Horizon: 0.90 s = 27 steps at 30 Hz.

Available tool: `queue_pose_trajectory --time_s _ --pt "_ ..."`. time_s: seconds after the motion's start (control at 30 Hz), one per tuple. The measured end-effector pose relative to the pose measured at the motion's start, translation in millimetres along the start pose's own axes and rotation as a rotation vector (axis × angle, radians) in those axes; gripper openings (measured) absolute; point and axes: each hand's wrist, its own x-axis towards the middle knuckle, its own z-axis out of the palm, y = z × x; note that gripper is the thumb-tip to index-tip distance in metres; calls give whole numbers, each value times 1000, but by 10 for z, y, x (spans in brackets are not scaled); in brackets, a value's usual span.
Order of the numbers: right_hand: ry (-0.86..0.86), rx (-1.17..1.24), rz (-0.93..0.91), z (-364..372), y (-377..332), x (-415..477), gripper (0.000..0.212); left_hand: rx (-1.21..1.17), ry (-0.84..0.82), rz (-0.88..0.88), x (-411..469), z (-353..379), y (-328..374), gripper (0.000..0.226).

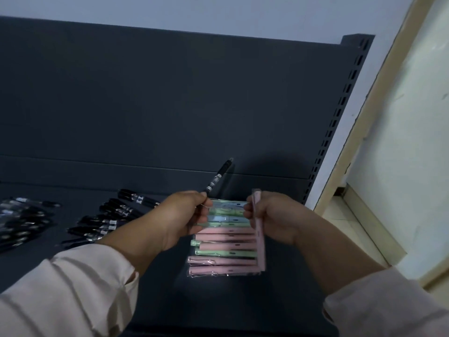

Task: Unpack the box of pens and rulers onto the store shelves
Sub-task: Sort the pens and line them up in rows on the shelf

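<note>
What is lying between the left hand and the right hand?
In the head view, a row of wrapped pastel pens on the dark shelf shows between the left hand and right hand.

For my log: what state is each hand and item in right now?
Left hand: grips a black pen.
Black pen: lifted off the shelf, angled up and away.
Right hand: grips a pink pen.
Pink pen: held crosswise to the pastel pens.
Pastel pens: wrapped, lying side by side on the shelf.
Loose black pens: lying on the shelf, left.
</note>
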Motion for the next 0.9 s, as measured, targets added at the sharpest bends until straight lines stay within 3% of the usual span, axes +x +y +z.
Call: queue_pose_trajectory --time_s 0.17,0.4,0.53,0.63,0.73,0.9 --pt "-141 -181 -90 -2 45 -61 35 -18 -12 18 -41 58 7 25" --pt "165 -974 -475 51 142 152 9 9 106 50 -75 -66 -76 24" --pt "149 -1138 -545 182 221 292 30 -7 149 42 -70 -161 -117 22" --pt "170 -900 -544 296 209 273 33 -5 157 50 -99 -203 -134 26" --pt "-30 -476 -370 485 167 177 9 -4 148 53 -154 -244 -159 24" --pt "-200 -268 -284 963 173 129 15 204 115 139 -269 -359 -287 26"
